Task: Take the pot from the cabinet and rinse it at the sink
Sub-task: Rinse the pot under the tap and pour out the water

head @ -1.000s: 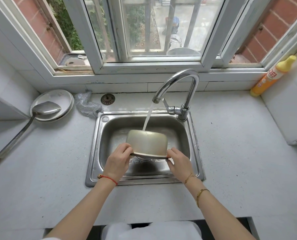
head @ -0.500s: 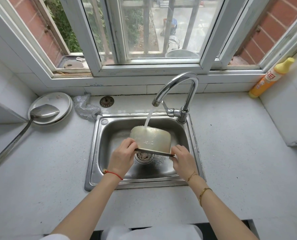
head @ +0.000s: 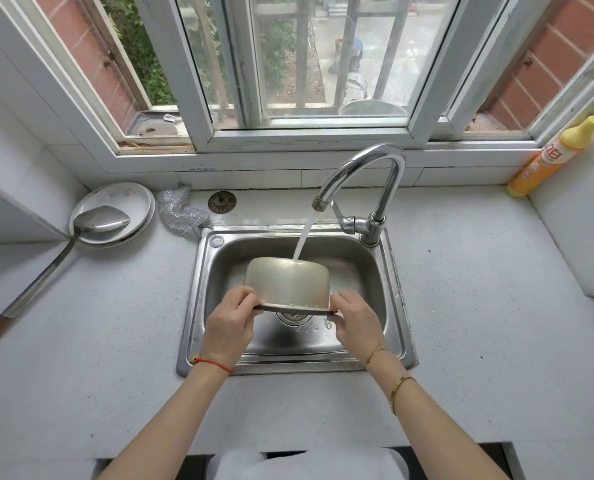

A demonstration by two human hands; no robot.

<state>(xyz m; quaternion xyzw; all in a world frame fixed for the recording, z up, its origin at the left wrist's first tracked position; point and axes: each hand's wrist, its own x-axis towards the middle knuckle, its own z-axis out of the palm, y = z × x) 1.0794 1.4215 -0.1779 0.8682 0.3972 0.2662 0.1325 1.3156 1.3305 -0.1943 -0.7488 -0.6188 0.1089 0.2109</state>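
A small steel pot [head: 287, 280] is held upside down over the steel sink [head: 397, 327], its base facing up and away from me. Water runs from the curved chrome tap [head: 363, 174] and strikes the far edge of the pot's base. My left hand [head: 229, 323] pinches the rim at its left end, and my right hand [head: 357, 322] pinches the rim at its right end. The pot's inside is hidden. The drain [head: 293, 317] shows just below the rim.
At the back left a steel ladle [head: 98, 221] lies across stacked white plates [head: 129, 199]. A silver scouring cloth [head: 181, 214] and a drain cover [head: 222, 201] sit behind the sink. A yellow detergent bottle [head: 553, 157] leans in the right corner. A white box [head: 586, 237] stands on the right.
The pot tilted down to the right half a second ago and now sits level again under the stream. Both hands kept their grip on the rim.
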